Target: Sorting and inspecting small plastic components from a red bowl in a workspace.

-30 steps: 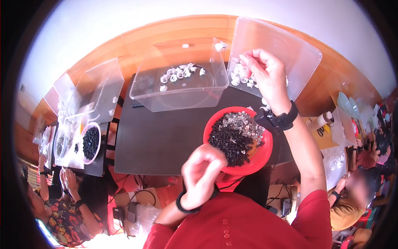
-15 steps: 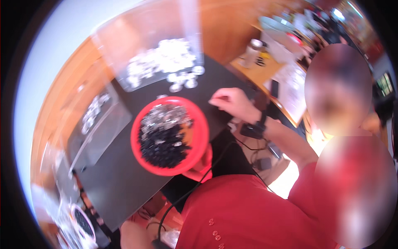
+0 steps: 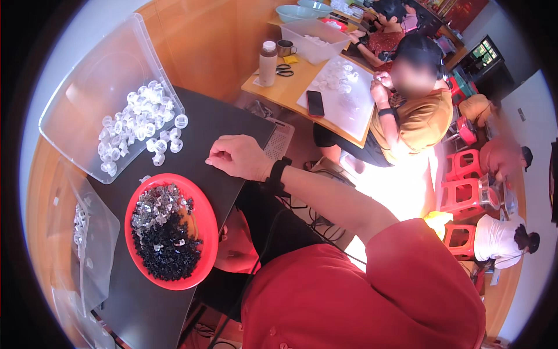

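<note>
My right hand (image 3: 238, 157) is held over the dark tabletop, its fingers curled together; whatever they pinch, if anything, is hidden. Just below and left of it lies a round red plate (image 3: 210, 244), heaped with small black pieces (image 3: 165, 259) and shiny silvery clear pieces (image 3: 154, 206). Beyond the plate, a clear plastic bin (image 3: 75, 104) leans on its side with many small white round plastic parts (image 3: 136, 119) in its mouth. Several of these parts have spilled onto the table. My left hand does not show.
At left stands another clear plastic container (image 3: 102, 250) with white parts. A wooden table (image 3: 261, 87) to the right carries a bottle (image 3: 268, 64), scissors (image 3: 285, 70) and a phone (image 3: 315, 103). A co-worker in a yellow top (image 3: 427, 125) sits there. Red stools (image 3: 462, 198) stand farther right.
My view has swung right, so the table, plate and bin appear farther left. My right hand stays near the plate with its fingers together. The forearm at the lower left is gone from view.
</note>
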Motion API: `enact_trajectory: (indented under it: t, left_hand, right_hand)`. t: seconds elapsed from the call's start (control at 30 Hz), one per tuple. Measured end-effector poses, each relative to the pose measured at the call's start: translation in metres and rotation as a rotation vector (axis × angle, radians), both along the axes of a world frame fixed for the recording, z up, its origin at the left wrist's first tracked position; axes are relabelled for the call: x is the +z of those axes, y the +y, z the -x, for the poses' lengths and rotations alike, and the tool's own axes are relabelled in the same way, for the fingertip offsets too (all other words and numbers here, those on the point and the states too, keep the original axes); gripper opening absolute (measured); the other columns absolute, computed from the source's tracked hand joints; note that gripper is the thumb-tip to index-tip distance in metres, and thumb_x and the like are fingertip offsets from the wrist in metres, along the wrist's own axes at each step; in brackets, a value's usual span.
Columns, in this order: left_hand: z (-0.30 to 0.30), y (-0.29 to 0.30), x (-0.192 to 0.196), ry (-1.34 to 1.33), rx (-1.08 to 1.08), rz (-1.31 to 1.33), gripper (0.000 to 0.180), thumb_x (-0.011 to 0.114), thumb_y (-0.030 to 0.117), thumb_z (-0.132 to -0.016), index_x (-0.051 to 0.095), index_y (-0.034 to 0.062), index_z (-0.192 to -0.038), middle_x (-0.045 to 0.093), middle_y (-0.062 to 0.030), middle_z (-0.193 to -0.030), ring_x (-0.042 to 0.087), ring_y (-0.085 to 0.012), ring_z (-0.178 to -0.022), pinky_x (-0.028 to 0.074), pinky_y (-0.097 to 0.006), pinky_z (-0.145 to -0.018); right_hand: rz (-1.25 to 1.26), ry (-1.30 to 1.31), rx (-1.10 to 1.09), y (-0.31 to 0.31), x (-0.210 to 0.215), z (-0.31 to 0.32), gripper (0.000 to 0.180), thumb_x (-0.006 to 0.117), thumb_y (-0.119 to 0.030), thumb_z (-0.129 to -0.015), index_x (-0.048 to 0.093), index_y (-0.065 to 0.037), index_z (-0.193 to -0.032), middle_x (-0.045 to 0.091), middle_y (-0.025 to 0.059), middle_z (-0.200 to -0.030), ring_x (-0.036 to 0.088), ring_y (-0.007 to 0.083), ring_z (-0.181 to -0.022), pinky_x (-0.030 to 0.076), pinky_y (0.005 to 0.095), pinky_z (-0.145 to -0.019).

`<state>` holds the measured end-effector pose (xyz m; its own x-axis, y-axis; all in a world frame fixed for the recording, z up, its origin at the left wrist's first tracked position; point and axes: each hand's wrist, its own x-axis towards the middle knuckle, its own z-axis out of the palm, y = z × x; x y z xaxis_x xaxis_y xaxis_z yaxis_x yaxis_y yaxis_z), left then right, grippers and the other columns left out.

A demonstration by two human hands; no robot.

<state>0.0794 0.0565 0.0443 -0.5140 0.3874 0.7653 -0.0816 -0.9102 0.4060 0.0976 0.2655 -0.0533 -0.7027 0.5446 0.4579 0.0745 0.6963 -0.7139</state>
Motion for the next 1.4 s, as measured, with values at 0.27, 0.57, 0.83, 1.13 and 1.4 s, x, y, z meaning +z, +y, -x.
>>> enact_trajectory:
  t: [0.27, 0.57, 0.83, 1.13, 1.4]
  left_hand:
    - [-0.009, 0.005, -0.002, 0.093, -0.066, 0.001, 0.025, 0.05, 0.028, -0.098, 0.056, 0.0078, -0.083, 0.058, -0.0047, -0.08, 0.057, -0.019, -0.076, 0.044, -0.031, -0.065]
    - [-0.059, 0.034, -0.003, 0.113, -0.34, -0.074, 0.026, 0.049, 0.029, -0.098, 0.056, 0.0083, -0.084, 0.058, -0.0041, -0.08, 0.058, -0.0188, -0.078, 0.043, -0.031, -0.065]
    - [-0.098, 0.052, -0.017, 0.118, -0.51, -0.054, 0.027, 0.048, 0.03, -0.099, 0.057, 0.0087, -0.084, 0.058, -0.0035, -0.081, 0.058, -0.0187, -0.079, 0.043, -0.032, -0.066]
    - [-0.078, 0.06, -0.022, 0.218, -0.39, -0.02, 0.028, 0.047, 0.031, -0.099, 0.057, 0.0092, -0.085, 0.059, -0.0028, -0.082, 0.059, -0.0185, -0.08, 0.043, -0.032, -0.067]
    - [0.003, 0.011, -0.01, 0.412, 0.133, 0.088, 0.029, 0.046, 0.033, -0.099, 0.058, 0.0097, -0.085, 0.059, -0.0022, -0.082, 0.059, -0.0184, -0.081, 0.042, -0.032, -0.068]
  right_hand:
    - [-0.009, 0.03, -0.029, -0.003, -0.001, -0.003, 0.019, 0.07, -0.026, -0.081, 0.065, -0.008, -0.078, 0.06, 0.0057, -0.072, 0.062, 0.025, -0.069, 0.049, 0.0362, -0.063]
    - [-0.095, 0.086, -0.061, -0.002, -0.021, 0.009, 0.019, 0.07, -0.029, -0.079, 0.065, -0.011, -0.075, 0.063, 0.0064, -0.075, 0.064, 0.0281, -0.073, 0.05, 0.0397, -0.065]
    - [-0.056, 0.089, -0.055, 0.002, -0.019, 0.006, 0.019, 0.07, -0.029, -0.076, 0.067, -0.01, -0.074, 0.064, 0.007, -0.076, 0.065, 0.0281, -0.076, 0.05, 0.041, -0.068]
    - [-0.037, 0.143, -0.024, -0.002, -0.019, 0.006, 0.017, 0.069, -0.025, -0.078, 0.067, -0.008, -0.078, 0.064, 0.0081, -0.08, 0.065, 0.0292, -0.077, 0.05, 0.042, -0.069]
    - [0.26, 0.195, 0.038, -0.011, 0.015, -0.021, 0.015, 0.069, -0.016, -0.088, 0.067, -0.001, -0.091, 0.064, 0.0066, -0.08, 0.06, 0.0095, -0.066, 0.047, 0.0246, -0.057]
